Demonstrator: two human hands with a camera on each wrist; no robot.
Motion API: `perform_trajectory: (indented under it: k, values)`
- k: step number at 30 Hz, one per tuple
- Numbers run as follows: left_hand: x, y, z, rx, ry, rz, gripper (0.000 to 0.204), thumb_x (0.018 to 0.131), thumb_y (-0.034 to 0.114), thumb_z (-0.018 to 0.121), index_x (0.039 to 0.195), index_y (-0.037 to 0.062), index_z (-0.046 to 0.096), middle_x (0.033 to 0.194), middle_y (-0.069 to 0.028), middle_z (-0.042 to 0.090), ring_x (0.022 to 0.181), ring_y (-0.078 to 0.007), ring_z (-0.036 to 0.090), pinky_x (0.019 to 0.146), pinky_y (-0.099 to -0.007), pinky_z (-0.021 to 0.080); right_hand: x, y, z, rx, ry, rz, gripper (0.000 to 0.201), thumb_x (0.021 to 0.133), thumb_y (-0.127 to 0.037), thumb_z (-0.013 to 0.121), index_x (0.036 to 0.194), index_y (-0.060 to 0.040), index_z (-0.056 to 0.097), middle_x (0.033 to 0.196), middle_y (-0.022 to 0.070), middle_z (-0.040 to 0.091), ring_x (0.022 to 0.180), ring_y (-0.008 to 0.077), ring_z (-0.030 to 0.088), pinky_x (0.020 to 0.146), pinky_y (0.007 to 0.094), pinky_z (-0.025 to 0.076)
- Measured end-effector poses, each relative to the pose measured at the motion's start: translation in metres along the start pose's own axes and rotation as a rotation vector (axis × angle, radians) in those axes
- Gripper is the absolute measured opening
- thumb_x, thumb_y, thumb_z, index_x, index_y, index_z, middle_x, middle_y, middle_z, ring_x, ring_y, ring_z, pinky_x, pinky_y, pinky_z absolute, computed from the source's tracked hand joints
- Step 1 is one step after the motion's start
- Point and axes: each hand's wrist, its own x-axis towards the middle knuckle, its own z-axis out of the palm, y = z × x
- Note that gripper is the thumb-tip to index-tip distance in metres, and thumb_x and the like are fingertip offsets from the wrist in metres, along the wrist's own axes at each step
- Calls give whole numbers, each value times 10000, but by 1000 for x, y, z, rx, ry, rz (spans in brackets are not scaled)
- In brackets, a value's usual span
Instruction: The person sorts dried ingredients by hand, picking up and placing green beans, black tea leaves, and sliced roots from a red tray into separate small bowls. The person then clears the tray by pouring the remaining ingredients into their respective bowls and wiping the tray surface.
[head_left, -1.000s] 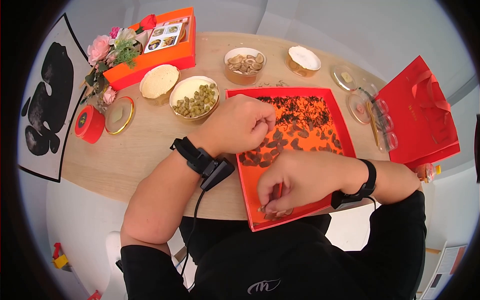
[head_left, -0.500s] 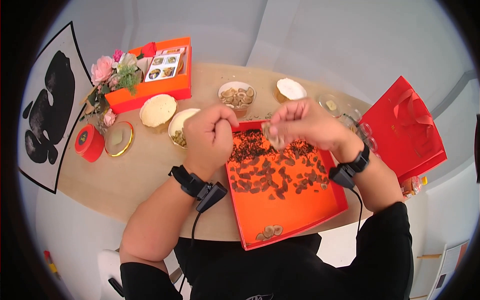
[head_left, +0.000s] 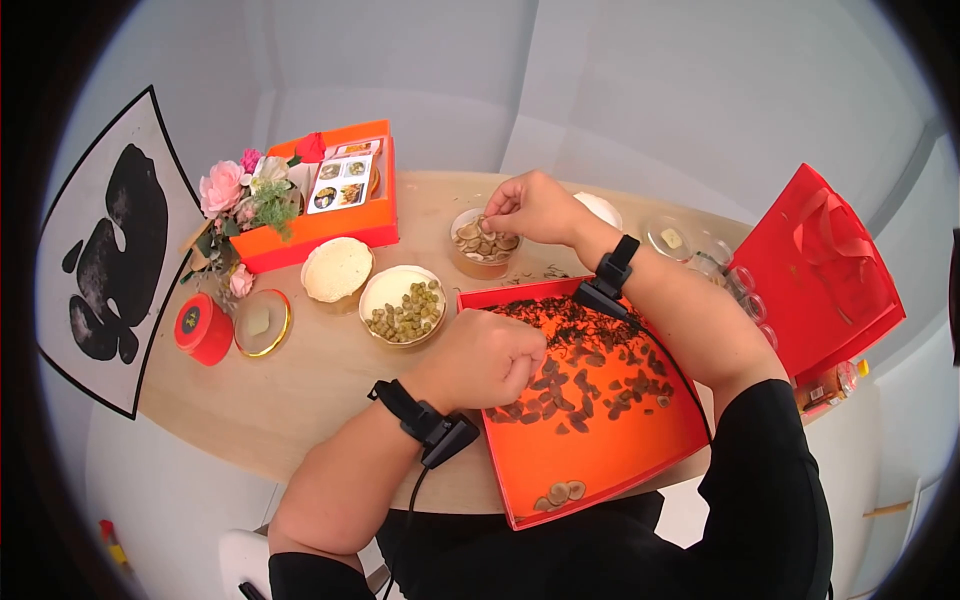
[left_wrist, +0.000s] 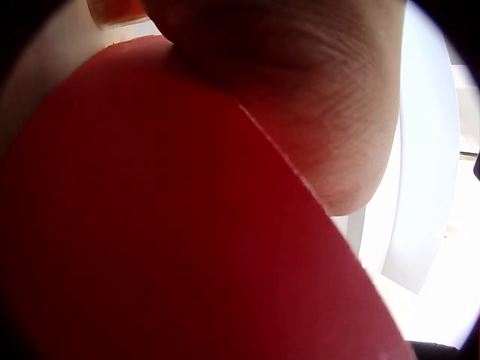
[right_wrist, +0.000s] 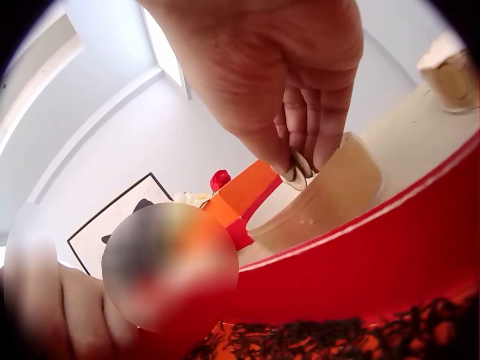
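My right hand (head_left: 537, 210) reaches over a clear tub (head_left: 482, 268) of pale dried slices with brown rims (head_left: 481, 238). In the right wrist view its thumb and fingers pinch dried slices (right_wrist: 298, 177) at the tub's rim. My left hand (head_left: 490, 362), fingers curled in, lies over the left wall of a shallow red box (head_left: 560, 485); nothing shows in it. The left wrist view is mostly the box's red wall (left_wrist: 172, 217). Inside the box are dark shreds (head_left: 570, 325), rows of dark brown pieces (head_left: 575, 400), and a few pale slices (head_left: 560, 493) along the near edge.
A bowl of green pods (head_left: 405, 312) and a tub of cream-coloured contents (head_left: 338, 272) stand left of the box. Farther left are a red tin (head_left: 203, 330), a gold-rimmed lid (head_left: 262, 322) and an orange box with flowers (head_left: 320, 220). A red gift bag (head_left: 815, 280) stands at right.
My right hand has gone from the box's near edge, up past the box with pale slices in its fingers, to the tub behind. My left hand stays curled near the box's left wall.
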Motion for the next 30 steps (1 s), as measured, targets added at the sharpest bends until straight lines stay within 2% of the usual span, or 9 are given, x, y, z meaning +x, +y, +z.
perform_trajectory:
  k: [2, 4, 8, 13, 19, 23, 26, 28, 30]
  values:
    - [1, 2, -1, -4, 1, 1, 154, 846, -42, 591, 830, 61, 704, 754, -106, 718, 669, -367, 703, 633, -478, 563, 2, -1, 3, 38, -37, 10, 197, 1019, -154, 975, 1109, -8, 878, 935, 44, 864, 852, 124, 802, 750, 276, 633]
    - [0, 1, 0, -9, -1, 5, 153, 848, -40, 595, 830, 64, 706, 758, -105, 719, 671, -368, 703, 632, -480, 562, -1, -6, 3, 136, -94, 96, 191, 1036, -159, 959, 1115, -6, 876, 950, 43, 872, 826, 120, 797, 737, 284, 640]
    - [0, -1, 1, -17, 1, 4, 157, 850, -40, 600, 829, 69, 711, 770, -97, 730, 676, -361, 711, 633, -475, 570, -3, -10, 1, 126, -101, 72, 191, 1063, -172, 935, 1106, -4, 855, 966, 62, 877, 829, 127, 806, 753, 294, 663]
    - [0, -1, 1, -10, -2, 2, 163, 853, -42, 600, 833, 68, 719, 772, -94, 736, 683, -356, 721, 634, -470, 575, -4, -11, -1, 157, -128, 86, 218, 1140, -198, 853, 1152, 0, 762, 1058, 109, 882, 912, 169, 855, 823, 331, 722]
    - [1, 0, 1, -24, -4, -6, 161, 861, -39, 606, 848, 62, 730, 783, -95, 745, 690, -354, 727, 638, -470, 577, -10, -13, -8, 213, -93, 114, 224, 1196, -214, 771, 1228, -1, 712, 1060, 126, 875, 1001, 208, 879, 828, 339, 723]
    - [0, -2, 1, -26, -12, -8, 162, 866, -39, 609, 854, 63, 735, 791, -93, 755, 694, -349, 734, 647, -468, 582, -13, -15, -16, 187, -83, 115, 201, 1177, -194, 798, 1191, -6, 726, 1045, 113, 870, 996, 201, 876, 814, 333, 714]
    - [0, -2, 1, -23, -12, -8, 164, 868, -39, 610, 858, 64, 737, 797, -91, 762, 702, -348, 742, 655, -466, 588, -11, -8, -18, 143, -88, 42, 216, 1109, -157, 863, 1124, 32, 761, 1007, 147, 869, 921, 209, 868, 781, 346, 722]
    - [0, -2, 1, -16, -14, -9, 164, 869, -39, 611, 859, 64, 739, 801, -90, 766, 706, -347, 745, 659, -465, 592, -11, -7, -18, 83, -96, 31, 173, 1048, -98, 902, 1085, 25, 787, 995, 130, 869, 883, 189, 850, 757, 336, 699]
    - [0, -3, 1, -13, -19, -9, 162, 870, -38, 611, 860, 63, 738, 805, -87, 770, 712, -347, 750, 664, -464, 598, -13, -8, -18, 16, -79, 18, 123, 1060, -65, 877, 1101, 16, 793, 1014, 109, 867, 899, 168, 832, 774, 328, 688]
